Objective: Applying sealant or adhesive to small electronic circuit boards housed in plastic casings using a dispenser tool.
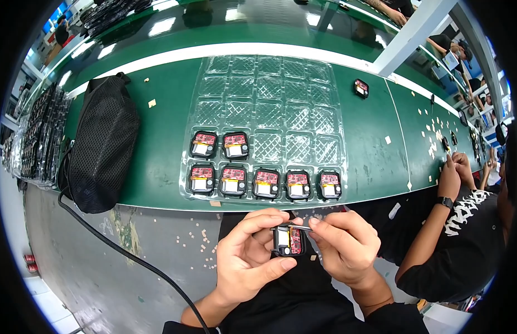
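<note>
My left hand (250, 253) grips a small black device housing (288, 240) by its edges, above my lap. The housing's open face shows a red circuit board and a white battery with a yellow strip. My right hand (347, 245) pinches a thin silver metal tool (300, 227) between thumb and forefinger. Its tip lies at the housing's upper edge; whether it touches the board I cannot tell. Beyond my hands, a clear plastic tray (269, 107) lies on the green bench, with several similar housings in its two nearest rows. Such a housing (234, 181) sits in the front row.
At left lie a black mesh bag (105, 145) and stacked black trays (41, 133). A black cable (133, 257) runs down toward my left arm. One housing (360, 88) rests right of the tray. A co-worker (453, 228) works at right. A grey post (411, 39) stands beyond the bench.
</note>
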Motion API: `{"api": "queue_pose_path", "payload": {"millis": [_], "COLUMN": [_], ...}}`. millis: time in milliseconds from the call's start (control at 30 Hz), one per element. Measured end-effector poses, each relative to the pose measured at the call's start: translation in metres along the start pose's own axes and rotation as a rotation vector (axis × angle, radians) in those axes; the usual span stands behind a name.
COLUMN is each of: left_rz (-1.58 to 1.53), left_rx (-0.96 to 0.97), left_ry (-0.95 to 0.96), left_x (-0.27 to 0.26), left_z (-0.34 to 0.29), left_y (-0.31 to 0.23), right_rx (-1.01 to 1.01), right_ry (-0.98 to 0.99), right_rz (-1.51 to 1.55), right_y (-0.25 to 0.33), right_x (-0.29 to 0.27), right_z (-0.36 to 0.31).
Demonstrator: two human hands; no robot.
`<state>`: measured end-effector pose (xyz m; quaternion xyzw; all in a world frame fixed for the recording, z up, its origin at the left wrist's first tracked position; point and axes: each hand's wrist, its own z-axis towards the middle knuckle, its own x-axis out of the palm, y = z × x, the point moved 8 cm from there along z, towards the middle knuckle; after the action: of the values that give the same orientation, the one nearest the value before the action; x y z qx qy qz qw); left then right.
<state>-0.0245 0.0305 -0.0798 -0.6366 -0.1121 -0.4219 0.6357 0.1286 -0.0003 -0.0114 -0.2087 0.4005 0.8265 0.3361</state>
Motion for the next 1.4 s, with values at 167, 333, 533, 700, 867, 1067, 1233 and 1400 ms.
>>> {"api": "queue_pose_path", "payload": {"millis": [167,333,533,700,867,1067,1233,1400], "left_rz": [-0.003,0.064,0.067,0.213,1.017,1.479,1.847,1.896], "left_rx": [-0.027,-0.035,-0.058,0.208,0.435,0.432,0.372,0.343], "left_ry": [-0.025,-0.098,-0.117,-0.061,-0.133,-0.147,-0.088,-0.041], "left_x": [0.002,-0.004,-0.009,-0.009,0.002,0.011,0.017,0.025], "left_z": [0.0,-0.002,-0.006,0.004,0.035,0.083,0.09,0.084], "left_y": [0.0,0.002,0.004,-0.026,-0.056,-0.045,-0.033,-0.03], "right_rx": [-0.022,-0.053,-0.072,0.064,0.354,0.379,0.44,0.471], "right_ry": [-0.027,0.014,0.097,-0.026,-0.212,-0.216,-0.167,-0.037], "right_rz": [0.001,-0.074,-0.1,-0.066,0.016,0.079,-0.068,-0.434], "right_y": [-0.002,0.001,0.004,-0.02,-0.076,-0.087,-0.116,-0.157], "right_x": [0.004,0.005,0.004,-0.02,-0.039,-0.03,-0.032,-0.038], "right_z": [-0.004,-0.002,0.004,0.006,-0.006,-0.013,0.014,0.052]}}
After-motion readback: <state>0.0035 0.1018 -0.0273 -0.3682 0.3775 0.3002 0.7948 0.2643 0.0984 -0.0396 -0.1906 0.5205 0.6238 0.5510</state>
